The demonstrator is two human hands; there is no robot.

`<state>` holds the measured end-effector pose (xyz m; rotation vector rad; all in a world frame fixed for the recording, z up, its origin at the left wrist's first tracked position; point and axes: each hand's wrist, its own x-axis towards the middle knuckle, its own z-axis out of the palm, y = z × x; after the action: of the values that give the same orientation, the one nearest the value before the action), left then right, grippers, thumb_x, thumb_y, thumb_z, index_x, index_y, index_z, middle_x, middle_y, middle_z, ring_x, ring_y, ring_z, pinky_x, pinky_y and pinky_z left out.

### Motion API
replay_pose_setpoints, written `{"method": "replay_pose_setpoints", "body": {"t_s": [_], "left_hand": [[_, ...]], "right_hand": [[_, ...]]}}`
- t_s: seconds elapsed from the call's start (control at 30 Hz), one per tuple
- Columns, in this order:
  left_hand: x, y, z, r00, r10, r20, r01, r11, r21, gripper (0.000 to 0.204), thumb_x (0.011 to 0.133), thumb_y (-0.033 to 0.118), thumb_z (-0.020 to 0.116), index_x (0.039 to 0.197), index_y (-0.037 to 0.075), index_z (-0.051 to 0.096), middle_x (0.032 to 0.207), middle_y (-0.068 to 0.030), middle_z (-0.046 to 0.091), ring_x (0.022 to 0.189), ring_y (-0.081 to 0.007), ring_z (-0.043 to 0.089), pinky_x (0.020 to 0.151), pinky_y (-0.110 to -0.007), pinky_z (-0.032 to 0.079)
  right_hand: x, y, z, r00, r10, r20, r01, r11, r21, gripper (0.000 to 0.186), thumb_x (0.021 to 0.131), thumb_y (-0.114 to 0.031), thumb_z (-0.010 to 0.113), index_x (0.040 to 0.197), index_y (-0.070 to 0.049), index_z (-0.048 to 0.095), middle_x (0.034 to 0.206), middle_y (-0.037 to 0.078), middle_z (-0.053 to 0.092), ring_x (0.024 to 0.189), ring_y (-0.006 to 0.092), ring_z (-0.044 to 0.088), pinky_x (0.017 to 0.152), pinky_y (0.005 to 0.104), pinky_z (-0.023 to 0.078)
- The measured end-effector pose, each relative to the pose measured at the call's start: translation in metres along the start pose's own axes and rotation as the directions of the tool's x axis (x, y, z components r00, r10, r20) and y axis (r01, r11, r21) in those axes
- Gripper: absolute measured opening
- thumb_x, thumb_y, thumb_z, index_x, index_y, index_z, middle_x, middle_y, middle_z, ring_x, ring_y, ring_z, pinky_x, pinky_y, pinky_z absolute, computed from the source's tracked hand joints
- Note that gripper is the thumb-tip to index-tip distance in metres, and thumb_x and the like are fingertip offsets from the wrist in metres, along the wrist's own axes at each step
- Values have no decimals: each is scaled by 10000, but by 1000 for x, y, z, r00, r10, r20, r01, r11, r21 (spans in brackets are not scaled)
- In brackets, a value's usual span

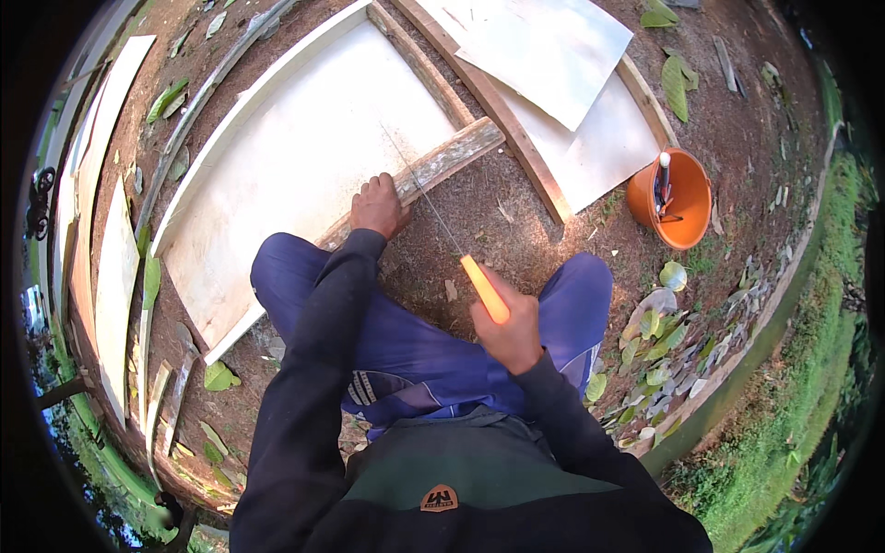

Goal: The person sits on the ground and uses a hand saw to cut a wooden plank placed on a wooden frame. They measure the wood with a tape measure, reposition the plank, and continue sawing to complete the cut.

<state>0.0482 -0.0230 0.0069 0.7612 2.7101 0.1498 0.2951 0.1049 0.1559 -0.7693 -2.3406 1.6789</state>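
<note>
A handsaw (484, 288) with a yellow-orange handle is gripped in my right hand (509, 323), between my knees. Its thin blade lies across a rough wooden batten (452, 158) and reaches past it over a pale panel. Left of the blade, my left hand (376, 205) is closed over the same batten, knuckles up. The batten runs slantwise over a pale wooden frame (207, 170) with a flat white panel (313, 120) inside. Its near end is partly hidden by my left hand and knee.
Loose pale sheets (553, 55) lie on a second frame, bordered by a brown beam (498, 115). An orange bucket (682, 235) with tools stands at the right. Long boards (115, 295) lie far left. Fallen leaves (659, 341) cover the dirt at right.
</note>
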Motion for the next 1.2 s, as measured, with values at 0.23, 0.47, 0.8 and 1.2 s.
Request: {"method": "replay_pose_setpoints", "body": {"t_s": [0.23,0.47,0.8,1.2], "left_hand": [[5,13,-7,999,0,-47,-1,999,-37,494,826,313,803,1129,14,552,1134,-207,653,1107,-391,647,938,-510,526],[2,-3,-2,999,-22,-25,22,999,-27,479,824,294,794,1121,11,548,1115,-221,662,1088,-411,652,903,-518,537],[3,5,-3,999,-13,-45,11,1000,-27,483,822,314,782,1126,5,570,1122,-192,653,1094,-381,646,933,-503,522],[13,12,-3,997,2,-81,-4,1000,-24,503,817,314,804,1114,3,545,1110,-222,648,1080,-410,644,903,-518,537]], "right_hand": [[25,14,17,1000,2,-25,-3,999,-46,492,844,-110,667,1328,-23,666,864,288,679,754,435,706,645,452,547],[-50,4,-28,999,-47,-6,47,999,-7,555,806,15,649,1360,7,650,1109,224,754,958,345,772,833,373,600],[22,9,25,1000,11,-28,-12,999,-30,496,833,-87,674,1319,10,656,996,294,708,882,459,706,758,457,580],[60,20,39,989,-118,-88,115,992,-44,479,842,-111,679,1304,14,660,898,300,693,790,458,699,693,467,578]]}}
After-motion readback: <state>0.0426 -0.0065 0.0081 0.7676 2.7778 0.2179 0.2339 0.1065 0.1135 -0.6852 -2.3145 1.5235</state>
